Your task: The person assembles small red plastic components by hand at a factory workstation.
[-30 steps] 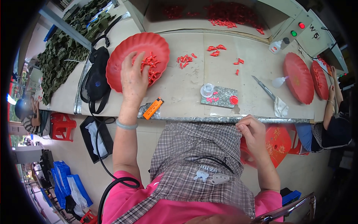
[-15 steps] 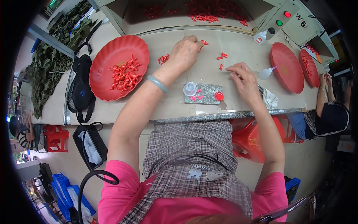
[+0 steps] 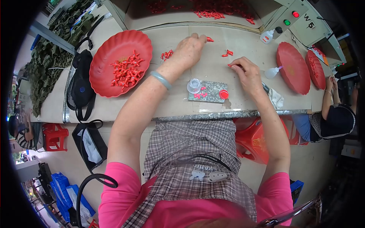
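My right hand (image 3: 247, 75) pinches a small glossy red plastic piece (image 3: 229, 65) between thumb and fingertips above the table. My left hand (image 3: 190, 50) reaches farther forward, its fingers curled down beside another red piece (image 3: 210, 39); what its fingertips hold, if anything, is hidden. Two or so loose red pieces (image 3: 227, 53) lie between the hands, and a small cluster of red pieces (image 3: 166, 55) lies left of my left wrist. Nearer me, a grey stone slab (image 3: 213, 92) bears a clear little cup (image 3: 194, 85), several pink bits (image 3: 200, 93) and a round red cap (image 3: 223, 94).
A large red scalloped dish (image 3: 99, 72) with red figures (image 3: 127, 72) stands left, beside a black bag (image 3: 81, 79). Rightward are a squeeze bottle (image 3: 272, 72), a cloth (image 3: 276, 99), and red dishes (image 3: 292, 70). A shelf unit (image 3: 152, 26) borders the back; another person (image 3: 334, 110) sits far right.
My right hand has closed on a red piece that lay on the table near its fingertips. My left hand stays almost in place; the whole view has shifted slightly.
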